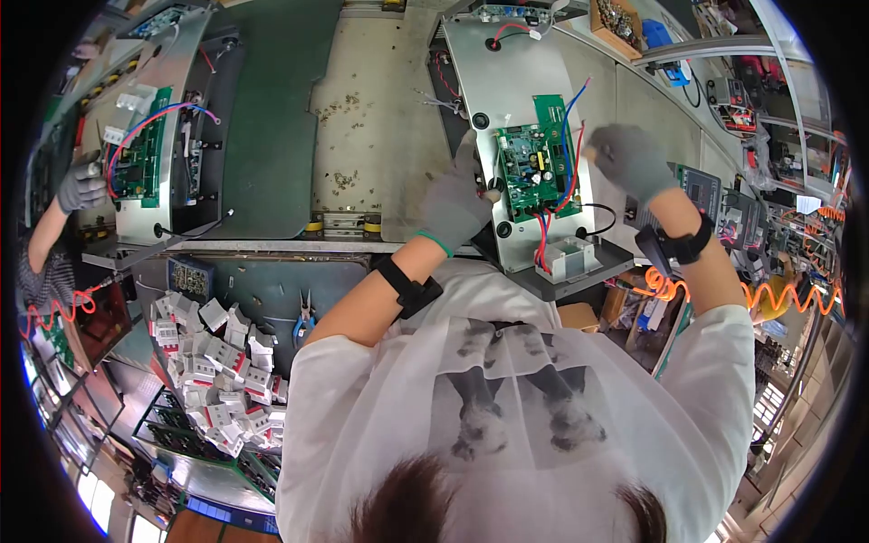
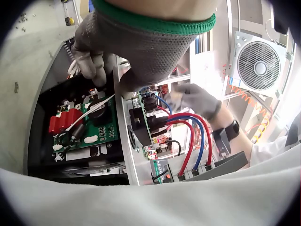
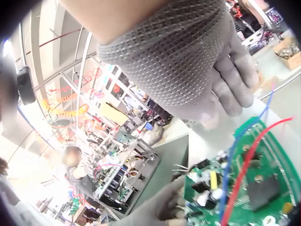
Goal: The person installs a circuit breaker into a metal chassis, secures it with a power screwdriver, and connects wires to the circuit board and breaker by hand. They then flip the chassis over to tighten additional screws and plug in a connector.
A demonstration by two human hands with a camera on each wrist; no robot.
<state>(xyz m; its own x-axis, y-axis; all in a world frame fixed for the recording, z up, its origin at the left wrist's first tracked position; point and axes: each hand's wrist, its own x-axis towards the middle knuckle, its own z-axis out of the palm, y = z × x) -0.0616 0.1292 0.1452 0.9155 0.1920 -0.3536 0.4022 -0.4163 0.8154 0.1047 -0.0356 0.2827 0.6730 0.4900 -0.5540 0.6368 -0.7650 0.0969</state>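
Before me lies a metal panel (image 1: 507, 77) on a black housing (image 2: 42, 160), carrying a green circuit board (image 1: 513, 156). My gloved left hand (image 1: 455, 201) grips the panel's left edge, thumb on top and fingers over the housing side. A blue wire (image 1: 565, 136) and a red wire (image 1: 577, 167) rise from the board with their far ends loose. My gloved right hand (image 1: 629, 161) hovers right of these wire ends, fingers loosely bent and nothing visible in them. At the panel's near end sits a white breaker-like block (image 1: 568, 260) with wires running into it.
Left of me is a heap of white and red blocks (image 1: 222, 371), with blue-handled pliers (image 1: 305, 317) beside it. Another person's gloved hand (image 1: 81, 185) is at a similar unit (image 1: 136, 222). Small screws (image 1: 342, 181) lie scattered on the bench; a box of hardware (image 1: 617, 25) stands far right.
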